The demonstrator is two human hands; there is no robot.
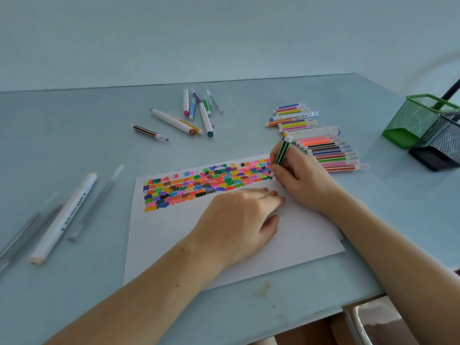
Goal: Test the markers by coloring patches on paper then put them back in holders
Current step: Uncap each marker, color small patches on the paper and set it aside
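Right hand (302,180), centre right of the frame, pinches the green-striped marker (281,153), tip on the white paper sheet (174,235) beside rows of colour patches. Left hand (239,220) presses flat, fingers straight. Many patches done; markers lie loose, and the green mesh holder (410,120) at far right awaits them.

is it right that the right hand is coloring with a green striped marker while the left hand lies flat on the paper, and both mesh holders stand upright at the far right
Not quite. In the head view the green holder and the black holder lie tipped on their sides, not upright. The rest holds: the right hand grips the green striped marker, and the left hand rests flat on the paper.
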